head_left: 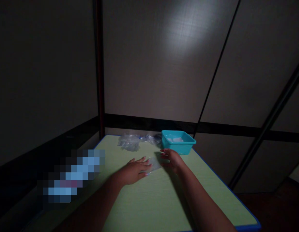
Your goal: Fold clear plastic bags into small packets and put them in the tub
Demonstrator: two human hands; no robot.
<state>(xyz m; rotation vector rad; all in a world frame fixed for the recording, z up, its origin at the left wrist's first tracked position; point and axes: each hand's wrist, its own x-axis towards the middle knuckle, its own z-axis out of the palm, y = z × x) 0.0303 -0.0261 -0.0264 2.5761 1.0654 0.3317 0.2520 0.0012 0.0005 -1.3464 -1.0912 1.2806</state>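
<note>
A small clear plastic bag [153,165] lies flat on the light green table [139,206]. My left hand [136,170] rests over its left end, palm down with the fingers spread. Just right of the bag, my right hand [172,159] is raised a little, its fingers apart and curved, with nothing visible in them. Behind that hand stands a turquoise plastic basin [179,148] with some whitish pieces inside, too dim to name. Crumpled clear plastic bags [130,142] lie at the table's far edge, left of the basin.
The table has a blue edge [248,227]. Panelled walls [151,71] rise close behind it and along the left. A blurred-out blue patch [78,172] covers something at the table's left side.
</note>
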